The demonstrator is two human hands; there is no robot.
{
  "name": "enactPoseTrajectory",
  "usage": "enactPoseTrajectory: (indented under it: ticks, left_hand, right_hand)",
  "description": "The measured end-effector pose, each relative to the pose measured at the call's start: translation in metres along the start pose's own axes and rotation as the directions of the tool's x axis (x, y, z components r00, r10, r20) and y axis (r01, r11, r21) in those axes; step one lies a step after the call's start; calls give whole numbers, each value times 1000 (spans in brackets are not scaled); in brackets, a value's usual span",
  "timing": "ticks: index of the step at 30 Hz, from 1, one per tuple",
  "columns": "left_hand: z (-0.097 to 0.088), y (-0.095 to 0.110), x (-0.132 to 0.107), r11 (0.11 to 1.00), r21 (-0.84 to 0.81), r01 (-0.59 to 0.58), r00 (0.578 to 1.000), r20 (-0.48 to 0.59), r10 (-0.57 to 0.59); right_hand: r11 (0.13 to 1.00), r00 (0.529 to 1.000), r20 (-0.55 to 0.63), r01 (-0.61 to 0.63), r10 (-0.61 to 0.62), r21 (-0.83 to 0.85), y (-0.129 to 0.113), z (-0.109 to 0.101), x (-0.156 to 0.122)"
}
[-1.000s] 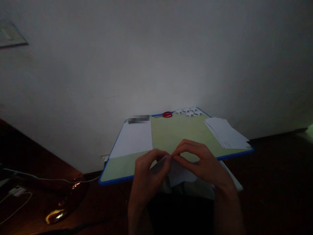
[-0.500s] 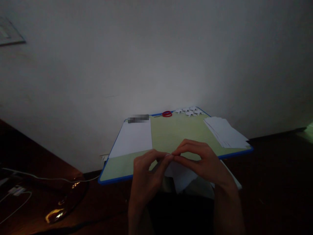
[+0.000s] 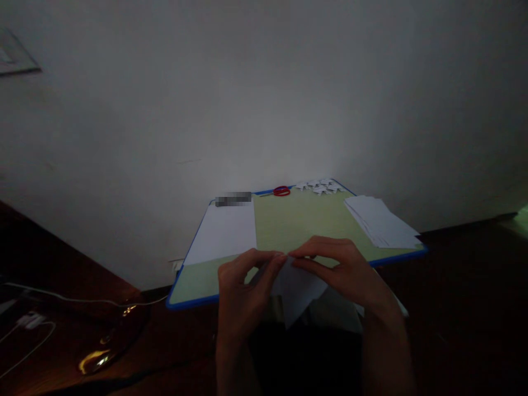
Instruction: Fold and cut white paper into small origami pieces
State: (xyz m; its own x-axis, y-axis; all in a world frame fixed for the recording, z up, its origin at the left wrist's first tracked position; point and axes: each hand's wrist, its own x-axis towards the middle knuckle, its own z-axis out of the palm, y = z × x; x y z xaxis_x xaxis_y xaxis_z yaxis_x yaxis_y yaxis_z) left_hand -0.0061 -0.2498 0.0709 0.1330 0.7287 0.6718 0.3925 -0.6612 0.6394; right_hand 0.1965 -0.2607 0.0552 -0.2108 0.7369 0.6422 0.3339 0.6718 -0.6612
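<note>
1 white sheet (image 3: 300,291) hangs just below where the left hand (image 3: 243,283) and right hand (image 3: 342,269) meet, each grip pinched on its top edge, its visible length tapering downward at the counter's (image 3: 305,220) near side, both hands equally close.

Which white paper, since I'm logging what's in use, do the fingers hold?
The hanging sheet pinched by the left hand and right hand; the large flat sheet, fanned stack and small shapes rest on the table.
</note>
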Motion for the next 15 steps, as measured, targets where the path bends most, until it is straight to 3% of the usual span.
enactPoseTrajectory:
  ticks: [7,15]
  left_hand:
    - [4,2,1,999,-35,-5,1000,22,6]
    - [-7,-6,-10,995,-65,71,993,-92,-77]
  right_hand:
    - [994,984,-168,35,-53,-107,-5,9,1]
    - [996,988,-142,51,-60,-68,-6,7,-1]
